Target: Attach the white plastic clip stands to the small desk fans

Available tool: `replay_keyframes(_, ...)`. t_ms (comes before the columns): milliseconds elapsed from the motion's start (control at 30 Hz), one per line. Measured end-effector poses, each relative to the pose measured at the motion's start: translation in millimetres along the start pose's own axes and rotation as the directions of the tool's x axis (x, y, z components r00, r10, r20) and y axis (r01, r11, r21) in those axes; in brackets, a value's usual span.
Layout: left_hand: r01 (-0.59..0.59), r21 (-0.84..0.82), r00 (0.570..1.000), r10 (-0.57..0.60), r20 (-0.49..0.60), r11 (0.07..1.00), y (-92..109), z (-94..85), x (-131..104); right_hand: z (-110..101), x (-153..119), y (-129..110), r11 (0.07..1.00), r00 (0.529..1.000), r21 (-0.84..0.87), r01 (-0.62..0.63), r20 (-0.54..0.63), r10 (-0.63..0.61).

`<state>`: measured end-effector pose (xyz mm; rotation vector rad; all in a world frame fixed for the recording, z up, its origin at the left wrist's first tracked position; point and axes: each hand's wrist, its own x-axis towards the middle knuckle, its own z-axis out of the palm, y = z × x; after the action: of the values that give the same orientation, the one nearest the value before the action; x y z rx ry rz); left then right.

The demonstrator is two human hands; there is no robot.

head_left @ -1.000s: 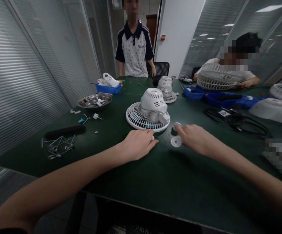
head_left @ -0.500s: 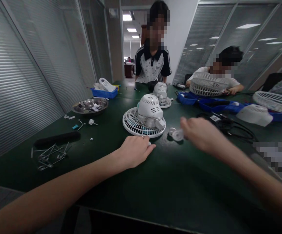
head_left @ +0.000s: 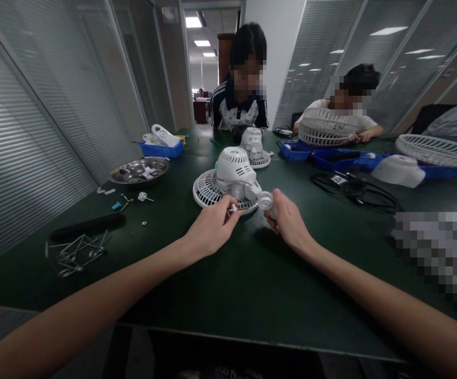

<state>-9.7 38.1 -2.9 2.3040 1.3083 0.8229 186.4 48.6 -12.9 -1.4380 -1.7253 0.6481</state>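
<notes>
My left hand (head_left: pixel 210 223) is closed, with thumb and fingers pinching a small white plastic piece (head_left: pixel 233 207) that has a thin pin sticking out to the right. Facing it, my right hand (head_left: pixel 290 220) is closed around a round white plastic knob-like part (head_left: pixel 265 200); its far side is hidden by the fingers. Both hands are at the near edge of a white fan head (head_left: pixel 234 166), which lies on its round grille (head_left: pixel 202 190) with the motor housing up. Between the two held parts there is a small gap.
At left are a metal bowl (head_left: pixel 113 178), a black bar (head_left: pixel 88 226), bent wire pieces (head_left: pixel 79 255) and a blue bin (head_left: pixel 163 150). A second fan head (head_left: pixel 253 142) stands behind. Black cable (head_left: pixel 378 197) lies at right. Two people are across the table.
My right hand has picked up the round white part from the table and moved left toward my left hand. My left hand has lifted its small piece. The person opposite leans lower.
</notes>
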Motion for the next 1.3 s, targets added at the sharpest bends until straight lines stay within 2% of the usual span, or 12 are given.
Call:
replay_keyframes(100, -0.020, -0.013, 0.999, 0.020, -0.050, 1.000, 1.8, 2.4, -0.5, 6.6, -1.6, 6.8, 0.969, 0.996, 0.249, -0.002, -0.082, 0.023)
replay_keyframes(200, -0.053, 0.012, 0.997, 0.053, -0.062, 0.999, 0.4, 5.7, -0.3, 11.5, -1.5, 9.7, 0.938, 0.990, 0.338, 0.075, -0.135, -0.031)
replay_keyframes(300, -0.072, 0.009, 0.995, 0.073, -0.066, 0.997, -2.6, 8.2, 1.0, 13.1, -2.8, 10.2, 0.922, 0.976, 0.351, 0.165, -0.195, -0.101)
replay_keyframes(367, -0.075, -0.001, 0.995, 0.075, -0.071, 0.997, -4.2, 8.3, 2.2, 13.3, -4.5, 9.4, 0.923, 0.972, 0.335, 0.187, -0.200, -0.125)
replay_keyframes(567, -0.089, -0.077, 0.994, 0.083, -0.076, 0.993, -5.6, 3.7, 5.1, 13.0, -6.0, 3.8, 0.961, 0.980, 0.193, 0.199, -0.063, -0.190)
replay_keyframes(633, -0.089, -0.113, 0.994, 0.081, -0.075, 0.990, -6.1, 2.3, 5.7, 12.6, -4.7, 3.9, 0.968, 0.980, 0.153, 0.198, -0.053, -0.192)
replay_keyframes(767, -0.120, -0.167, 0.993, 0.115, -0.034, 0.979, -6.1, 0.2, 6.0, 11.7, -3.3, 6.6, 0.969, 0.972, 0.099, 0.226, -0.095, -0.217)
replay_keyframes(900, -0.144, -0.183, 0.989, 0.137, -0.048, 0.973, -5.2, -0.8, 5.6, 9.9, -4.9, 5.4, 0.974, 0.965, 0.013, 0.227, -0.137, -0.223)
replay_keyframes(1067, -0.138, -0.247, 0.990, 0.126, -0.062, 0.959, -7.3, -1.1, 5.8, 9.9, -2.3, 8.6, 0.977, 0.971, -0.049, 0.207, -0.112, -0.211)
replay_keyframes(1167, -0.100, -0.255, 0.994, 0.087, -0.062, 0.962, -9.0, -0.2, 6.3, 12.5, 2.5, 14.8, 0.975, 0.971, -0.075, 0.208, -0.102, -0.215)
replay_keyframes(1300, -0.018, -0.245, 1.000, 0.024, 0.018, 0.969, -10.8, 3.0, 7.3, 16.2, 7.5, 17.3, 0.944, 0.937, -0.170, 0.283, -0.162, -0.310)
